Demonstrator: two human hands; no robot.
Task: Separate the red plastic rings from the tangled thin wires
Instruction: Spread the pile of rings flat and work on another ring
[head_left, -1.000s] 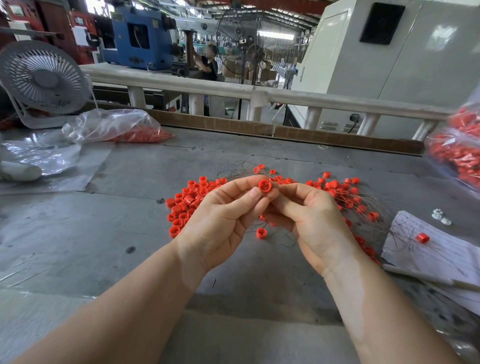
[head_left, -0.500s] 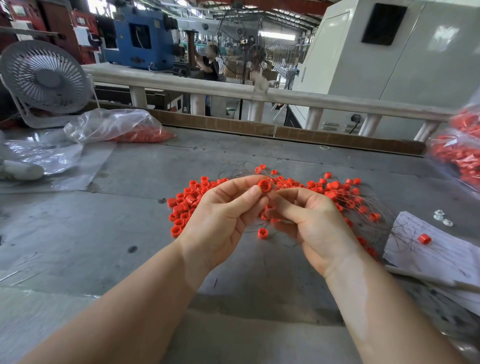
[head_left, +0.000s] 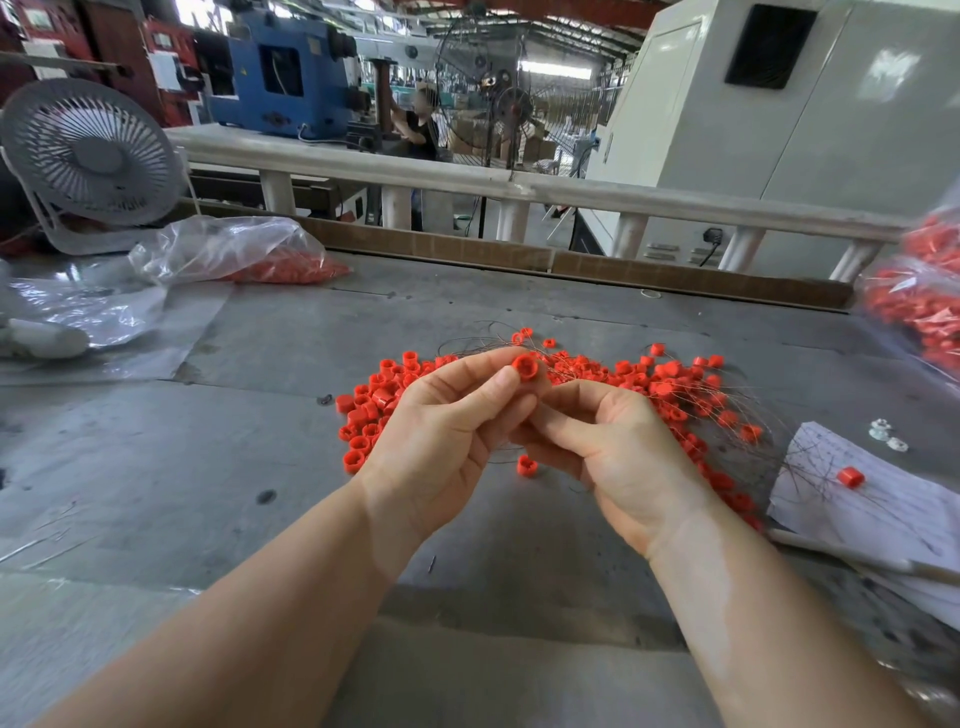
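Head view. The left hand (head_left: 441, 431) is closed in a pinch, thumb and forefinger holding one red ring (head_left: 525, 366) above the middle of the desk (head_left: 156, 467). The right hand (head_left: 618, 452) is curled beside it, fingertips meeting the left just below the ring; it appears to grip a wire, though the strand is too fine to confirm. Loose rings (head_left: 371, 410) lie heaped left of the hands. Rings caught in the tangled wires (head_left: 691, 395) spread toward the right edge, near a sheet of paper (head_left: 857, 509).

Judgement: the ring is being drawn off its strand. Hold the wire taut close to the ring, slide the ring straight along it, avoid twisting, then drop it on the left heap, clear of the tangle.
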